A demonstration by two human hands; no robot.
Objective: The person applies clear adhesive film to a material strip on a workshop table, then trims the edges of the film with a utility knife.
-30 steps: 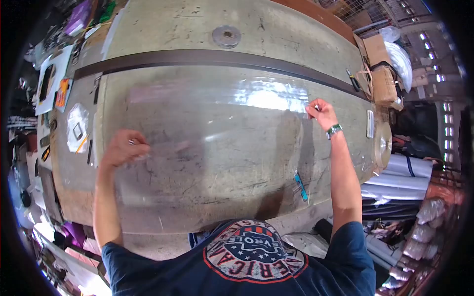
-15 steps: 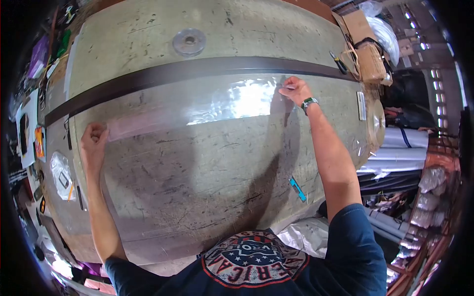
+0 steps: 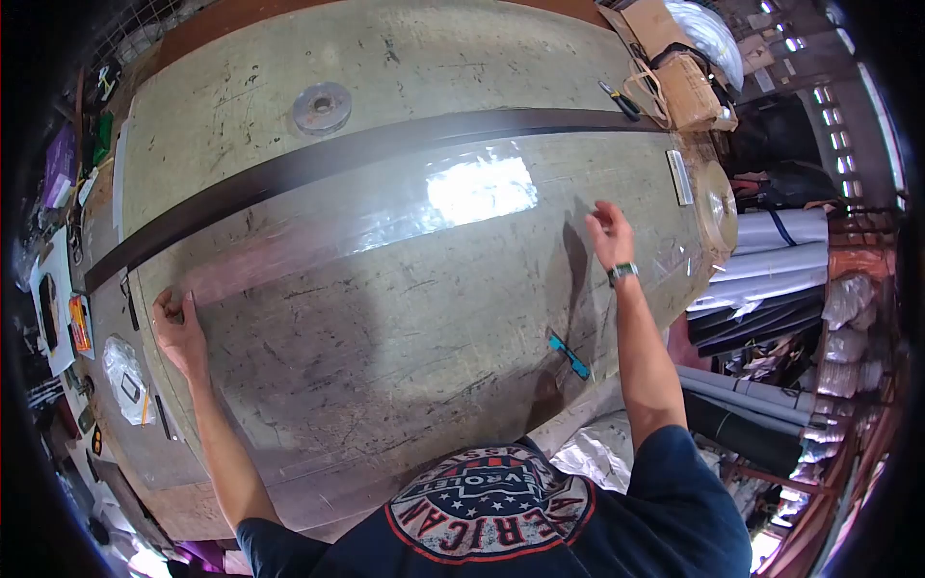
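A strip of clear plastic film point(image 3: 318, 236) lies across the worktable point(image 3: 405, 337), shining brightly near its right end. At the film's left end, my left hand point(image 3: 180, 332) is closed, with its thumb and fingers at the corner. My right hand point(image 3: 613, 236) is beyond the film's other end, fingers loosely bent and thumb apart, with nothing visible in it. Nearer to me on the table is a turquoise cutter point(image 3: 568, 355). A long dark flat bar point(image 3: 405, 144) runs along the film's far side.
A roll of clear tape point(image 3: 322, 108) lies beyond the bar. Pliers point(image 3: 620, 100) and a cardboard box point(image 3: 686, 91) are at the far right. A plastic bag point(image 3: 127, 378) rests at the left edge. Wrapped rolls point(image 3: 771, 255) are stacked off the right side.
My right hand has let go of the film and moved right and towards me. My left hand stays at the film's left end, slightly lower in view. The camera view has shifted.
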